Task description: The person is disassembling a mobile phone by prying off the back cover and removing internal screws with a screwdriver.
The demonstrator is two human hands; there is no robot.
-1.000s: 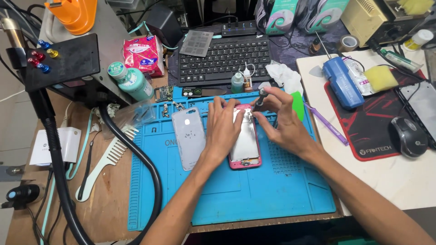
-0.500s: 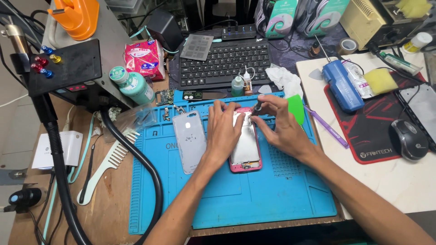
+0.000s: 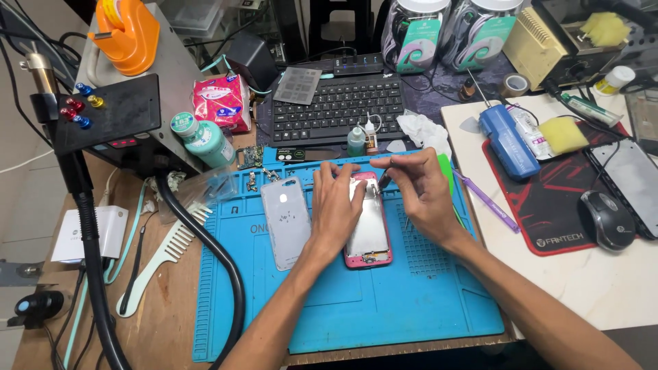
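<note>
A blue silicone work mat [image 3: 384, 301] covers the middle of the bench, and everything else is placed here by it. Off its left edge stands a grey hot-air station [image 3: 130, 103] with an orange holder [image 3: 123, 38] on top; a thick black hose [image 3: 205, 253] curves from it down across the mat's left border. Beyond the mat's far edge lies a black keyboard [image 3: 339, 106]. To the mat's right sits a red and black mouse pad [image 3: 555, 199] carrying a dark mouse [image 3: 606, 219].

On the mat, left of centre, lies a silver phone back cover [image 3: 286, 220], flat and apart from the hands. Just right of it, at the mat's upper middle, lies the opened phone with a pink frame [image 3: 370, 229], its bare metal inside facing up.

The left hand [image 3: 336, 209] lies flat over the left side of that phone, fingers spread narrowly and pressing it down onto the mat. The right hand [image 3: 421, 195] hovers over the phone's top right corner, fingers pinched closed on a thin dark tool [image 3: 385, 179] whose tip meets the phone's upper edge.

A white comb [image 3: 161, 264] rests off the mat's left edge, beside the hose. A teal bottle [image 3: 203, 140] stands past the mat's far left corner. A purple pry tool [image 3: 488, 200] lies on the white table just off the mat's right edge. Two small dropper bottles [image 3: 363, 137] stand at the mat's far edge, in front of the keyboard.
</note>
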